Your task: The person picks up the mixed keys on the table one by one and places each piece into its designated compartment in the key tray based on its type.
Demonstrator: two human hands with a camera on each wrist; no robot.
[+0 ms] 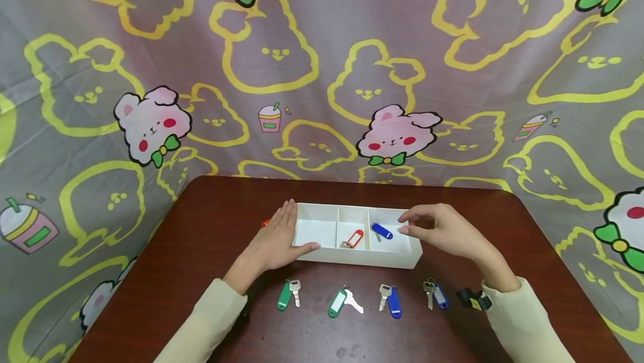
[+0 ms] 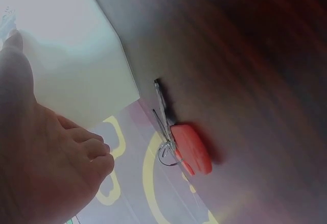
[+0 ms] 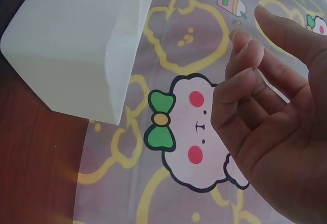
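Note:
My left hand (image 1: 278, 238) rests with straight fingers along the left end of a white three-compartment box (image 1: 357, 258), its thumb over the front wall. Over the box's right end hovers my right hand (image 1: 445, 231), fingers loosely bent, thumb and fingertips apart with nothing between them. Just left of those fingertips, a blue key tag (image 1: 382, 231) with a key lies in the right compartment. The middle compartment holds a red key tag (image 1: 356, 238) with its key. Beside my left hand, a red-orange key tag (image 2: 191, 147) with keys on a ring lies on the table, mostly hidden in the head view.
In front of the box lie a green key tag (image 1: 284, 296), another green key tag (image 1: 337, 303), a blue key tag (image 1: 394, 302) and another blue key tag (image 1: 440, 297), each with a key. A patterned curtain (image 1: 322, 72) hangs behind the dark wooden table (image 1: 226, 201).

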